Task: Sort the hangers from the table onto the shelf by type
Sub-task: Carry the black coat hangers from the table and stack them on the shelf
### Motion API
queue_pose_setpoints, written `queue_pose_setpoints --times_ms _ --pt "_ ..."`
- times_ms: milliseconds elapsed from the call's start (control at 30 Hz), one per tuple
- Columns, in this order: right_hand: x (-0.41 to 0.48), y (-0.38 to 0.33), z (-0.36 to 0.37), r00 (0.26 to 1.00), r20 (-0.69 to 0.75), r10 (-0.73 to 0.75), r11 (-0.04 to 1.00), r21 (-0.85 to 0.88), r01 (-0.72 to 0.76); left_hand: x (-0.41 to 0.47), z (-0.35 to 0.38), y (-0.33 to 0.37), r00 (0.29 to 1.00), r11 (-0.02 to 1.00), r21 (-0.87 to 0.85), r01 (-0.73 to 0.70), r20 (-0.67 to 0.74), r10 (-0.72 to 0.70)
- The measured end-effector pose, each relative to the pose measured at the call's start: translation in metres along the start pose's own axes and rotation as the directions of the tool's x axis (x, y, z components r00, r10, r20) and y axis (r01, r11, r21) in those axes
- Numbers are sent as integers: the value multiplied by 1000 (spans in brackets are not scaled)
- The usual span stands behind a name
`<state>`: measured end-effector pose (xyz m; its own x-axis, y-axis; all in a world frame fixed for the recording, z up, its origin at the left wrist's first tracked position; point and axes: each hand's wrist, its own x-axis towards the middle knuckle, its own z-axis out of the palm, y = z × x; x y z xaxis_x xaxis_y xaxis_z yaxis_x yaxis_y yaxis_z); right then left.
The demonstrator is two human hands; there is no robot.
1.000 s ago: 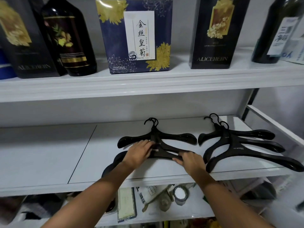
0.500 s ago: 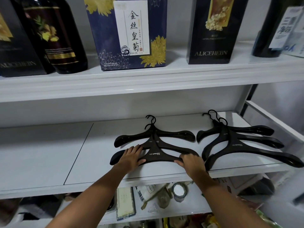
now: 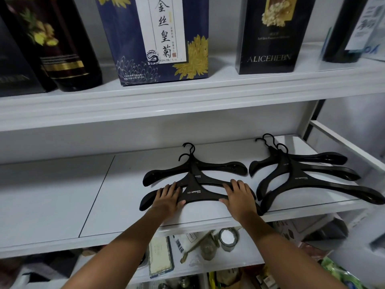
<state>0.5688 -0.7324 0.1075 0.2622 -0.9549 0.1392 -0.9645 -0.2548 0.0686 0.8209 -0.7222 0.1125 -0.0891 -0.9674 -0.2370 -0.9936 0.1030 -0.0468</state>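
Note:
Two groups of black hangers lie flat on the white middle shelf (image 3: 62, 195). The left group (image 3: 195, 174) holds three overlapping hangers with hooks pointing to the back. On the front hanger (image 3: 194, 193) of that group rest both hands: my left hand (image 3: 167, 198) grips its left arm, my right hand (image 3: 239, 196) grips its right arm. The right group (image 3: 298, 174) holds three larger black hangers, fanned out, untouched.
The upper shelf (image 3: 187, 94) carries dark bottles, a blue flowered box (image 3: 154, 38) and a black box (image 3: 270, 34). The lower shelf holds a tape roll (image 3: 228, 238), papers and small clutter. A white side rail (image 3: 345, 142) bounds the shelf's right end. The middle shelf's left half is bare.
The front hanger has slid toward the shelf's front edge under both hands. My left hand moved from the hanger's neck out onto its left arm. The view has moved closer.

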Motion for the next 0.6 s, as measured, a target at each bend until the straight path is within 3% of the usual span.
queue_pose_setpoints --times_ms 233,367,600 --pt "3 -2 -4 999 45 22 999 26 -23 1 -7 2 998 1000 -9 0 58 0" --pt "5 1 -16 994 104 20 998 50 -26 0 -15 5 1000 999 -42 2 -13 -3" --pt "13 17 -69 993 62 104 991 83 -109 8 -70 19 992 990 -84 -115 -70 109"
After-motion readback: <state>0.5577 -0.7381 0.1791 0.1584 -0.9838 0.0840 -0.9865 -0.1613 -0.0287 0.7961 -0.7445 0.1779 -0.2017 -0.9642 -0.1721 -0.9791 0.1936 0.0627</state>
